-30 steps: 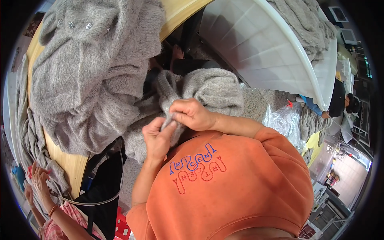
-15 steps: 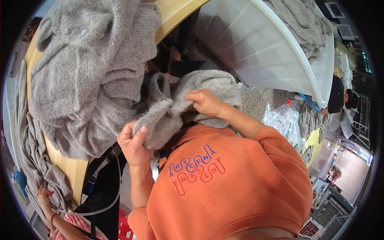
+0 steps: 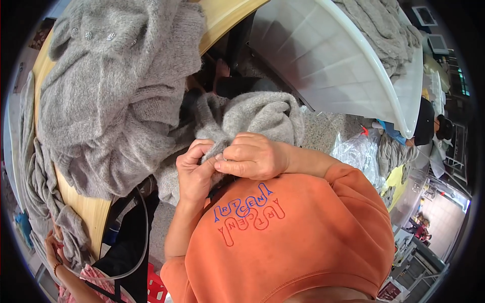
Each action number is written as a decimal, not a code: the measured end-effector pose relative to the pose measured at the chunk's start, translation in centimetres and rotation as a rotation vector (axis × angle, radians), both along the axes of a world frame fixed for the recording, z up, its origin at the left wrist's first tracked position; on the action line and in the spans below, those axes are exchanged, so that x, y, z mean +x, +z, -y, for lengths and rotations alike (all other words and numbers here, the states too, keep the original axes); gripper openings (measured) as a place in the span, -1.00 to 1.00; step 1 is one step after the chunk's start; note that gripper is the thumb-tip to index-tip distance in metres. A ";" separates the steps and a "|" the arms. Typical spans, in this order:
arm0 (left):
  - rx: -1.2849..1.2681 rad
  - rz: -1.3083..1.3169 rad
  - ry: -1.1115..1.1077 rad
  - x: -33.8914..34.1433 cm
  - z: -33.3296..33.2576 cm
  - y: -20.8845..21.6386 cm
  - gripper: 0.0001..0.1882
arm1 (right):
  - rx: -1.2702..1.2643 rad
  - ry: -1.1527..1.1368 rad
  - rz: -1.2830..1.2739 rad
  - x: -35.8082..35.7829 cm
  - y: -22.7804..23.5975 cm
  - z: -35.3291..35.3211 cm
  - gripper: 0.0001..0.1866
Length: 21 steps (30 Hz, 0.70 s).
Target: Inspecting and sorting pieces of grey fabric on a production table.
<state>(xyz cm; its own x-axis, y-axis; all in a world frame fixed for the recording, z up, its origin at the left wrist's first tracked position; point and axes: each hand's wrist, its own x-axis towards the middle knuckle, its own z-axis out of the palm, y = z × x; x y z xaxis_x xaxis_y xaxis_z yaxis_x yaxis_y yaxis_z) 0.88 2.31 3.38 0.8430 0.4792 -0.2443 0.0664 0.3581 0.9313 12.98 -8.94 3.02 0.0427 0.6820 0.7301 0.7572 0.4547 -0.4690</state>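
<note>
A fuzzy grey-brown knit garment (image 3: pixel 262 113) lies bunched over my lap. Close to my chest, my left hand (image 3: pixel 194 169) pinches a fold of it. Right beside it, my right hand (image 3: pixel 255 156) is closed on the same fold, with the fingertips of both hands almost meeting. What sits between the fingertips is too small to make out. Part of the garment hangs down below my left hand. To the left, a large heap of the same grey knitwear (image 3: pixel 111 96) covers the table, with several shiny buttons (image 3: pixel 110 36) near its top.
The wooden table (image 3: pixel 81 212) curves along my left. A large white plastic bin (image 3: pixel 323 45) stands ahead right, with more knitwear (image 3: pixel 379 30) beyond its rim. A co-worker's hand (image 3: pixel 53 247) touches knitwear at lower left. Clear plastic bags (image 3: pixel 356 151) lie on the right.
Both hands have come together near my chest, the left moving right and the right moving down. The stretch of garment held between them is now gathered at the fingertips.
</note>
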 end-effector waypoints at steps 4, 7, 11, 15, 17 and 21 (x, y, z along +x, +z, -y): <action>-0.130 -0.020 -0.011 -0.4 -0.1 -0.1 -0.91 | 0.025 -0.083 -0.021 -0.3 -0.9 -0.1 -0.78; -0.296 -0.084 -0.003 -0.8 -0.2 0.1 -0.90 | 0.022 -0.118 0.063 -0.3 -1.1 0.1 -0.83; -0.240 -0.048 0.024 -0.9 -0.1 -0.1 -0.91 | -0.099 -0.129 0.077 -0.3 -0.9 0.1 -0.86; -0.073 -0.050 0.079 -1.2 0.3 -0.6 -0.93 | -0.171 -0.132 -0.225 -0.4 -0.6 -0.5 -0.83; 0.004 -0.056 0.093 -1.4 0.5 -0.8 -0.92 | -0.246 -0.030 -0.307 -0.1 -0.5 -0.6 -0.81; 0.139 -0.077 0.090 -1.8 0.7 -0.8 -0.89 | -0.421 0.171 -0.435 0.7 -0.6 -0.6 -0.76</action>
<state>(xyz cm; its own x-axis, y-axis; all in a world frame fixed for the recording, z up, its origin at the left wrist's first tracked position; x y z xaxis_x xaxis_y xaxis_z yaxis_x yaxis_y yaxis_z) -0.97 1.64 2.60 0.7764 0.5857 -0.2325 0.1125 0.2341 0.9657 13.67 -8.38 2.41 0.1400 0.9309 0.3375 0.3900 0.2615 -0.8829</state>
